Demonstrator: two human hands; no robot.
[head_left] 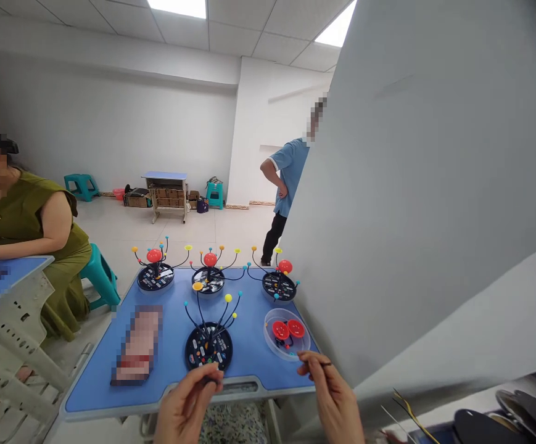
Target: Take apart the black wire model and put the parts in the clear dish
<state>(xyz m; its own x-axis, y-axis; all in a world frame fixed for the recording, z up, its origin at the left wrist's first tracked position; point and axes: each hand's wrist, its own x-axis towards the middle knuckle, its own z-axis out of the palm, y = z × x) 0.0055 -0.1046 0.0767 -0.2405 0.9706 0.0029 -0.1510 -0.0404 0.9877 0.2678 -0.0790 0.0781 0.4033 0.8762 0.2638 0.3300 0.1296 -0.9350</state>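
Observation:
Near the table's front edge, my left hand (188,398) pinches a small black piece (210,380), mostly covered by the fingers. Just beyond it stands a solar system model (208,348), a black printed disc with thin curved arms tipped by yellow, orange and blue balls. To the right, my right hand (333,391) is closed in a pinch on a thin dark piece (325,363), its kind unclear. Close to those fingertips lies a clear round dish (271,350) holding two red half-shells (280,330) and some small parts.
Along the blue table's (166,394) back edge stand three models with red centre balls, one at the left (155,277). A blurred flat object (138,345) lies at left. A grey partition (388,185) borders the right side. A seated person (27,209) and a standing person (288,172) are nearby.

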